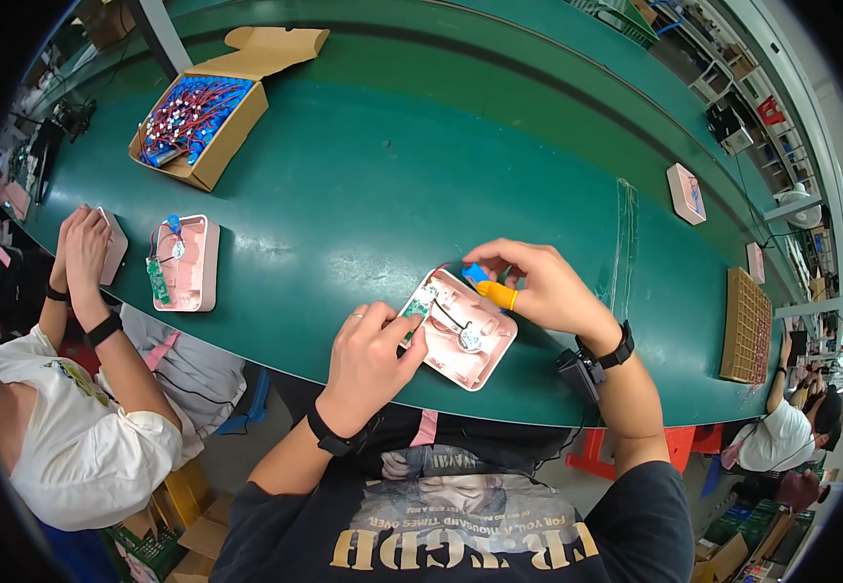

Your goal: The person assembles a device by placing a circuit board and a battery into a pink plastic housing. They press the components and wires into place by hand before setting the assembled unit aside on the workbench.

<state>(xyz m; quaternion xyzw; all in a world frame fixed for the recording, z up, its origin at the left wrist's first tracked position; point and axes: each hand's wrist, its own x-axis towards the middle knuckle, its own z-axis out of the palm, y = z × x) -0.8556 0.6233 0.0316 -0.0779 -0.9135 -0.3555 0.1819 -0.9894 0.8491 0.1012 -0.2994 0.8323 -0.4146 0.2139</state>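
A pink plastic housing [489, 361] lies open on the green table in front of me, tilted slightly. Inside it are a green circuit board [418, 303], thin wires and a small round white part [470, 339]. My left hand [373, 355] is at the housing's left edge, its fingers closed on the circuit board. At the upper right corner my right hand [543, 282] pinches a blue cylindrical battery [477, 273] with a red wire. A yellow cover [497, 293], apparently a finger cot, is on one of its digits.
A cardboard box [212, 160] of blue wired batteries stands far left. Nearer, another pink housing [209, 267] holds a circuit board; beside it a co-worker's hands [86, 248] hold a pink part. At right are a pink housing [686, 194] and a divided cardboard tray [735, 325].
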